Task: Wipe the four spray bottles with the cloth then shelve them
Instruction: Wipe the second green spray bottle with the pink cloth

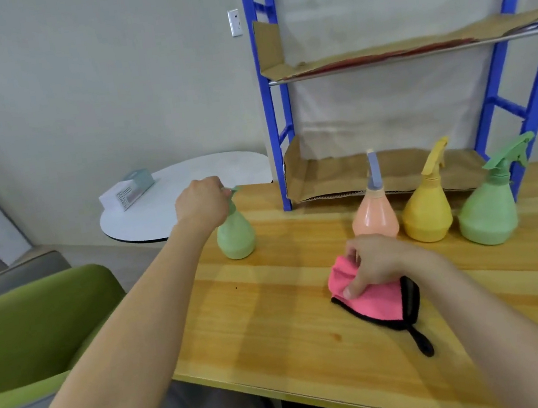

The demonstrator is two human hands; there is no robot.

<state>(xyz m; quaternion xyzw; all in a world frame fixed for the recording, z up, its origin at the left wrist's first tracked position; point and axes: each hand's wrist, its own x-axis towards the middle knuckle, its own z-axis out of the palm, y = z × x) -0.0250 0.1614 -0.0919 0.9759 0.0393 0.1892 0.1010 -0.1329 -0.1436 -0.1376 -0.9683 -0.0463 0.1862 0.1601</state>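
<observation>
The person's two bare forearms reached in from the near edge, over a wooden counter (275, 306). The left grip (200, 201) was clenched round the trigger head of the left green spray bottle (235, 232), which stood upright near the counter's far left corner. Its fingers hid most of the nozzle.

The right grip (378, 263) pinched the pink cloth (375, 303) between thumb and curled fingers, bunching its upper part. The cloth lay on the counter, roughly in the middle, with a black edge and a black loop trailing toward the near edge.

Just beyond the right grip stood three more bottles in a row, all upright on the counter and apart from one another. These were a peach spray bottle (374, 215) with a grey-blue head, a yellow spray bottle (428, 212) and a right green spray bottle (488, 214).

Behind them rose a blue shelf frame (274, 116), its foot on the counter. A sheet of cardboard (325, 175) lined its lower shelf, and another cardboard sheet (410, 42) lay on the shelf above.

To the left, past the counter, a small round white counter (190, 194) carried a pale box (127, 191). A green chair (35, 323) sat at lower left, and a white wall socket (235, 22) was on the wall.
</observation>
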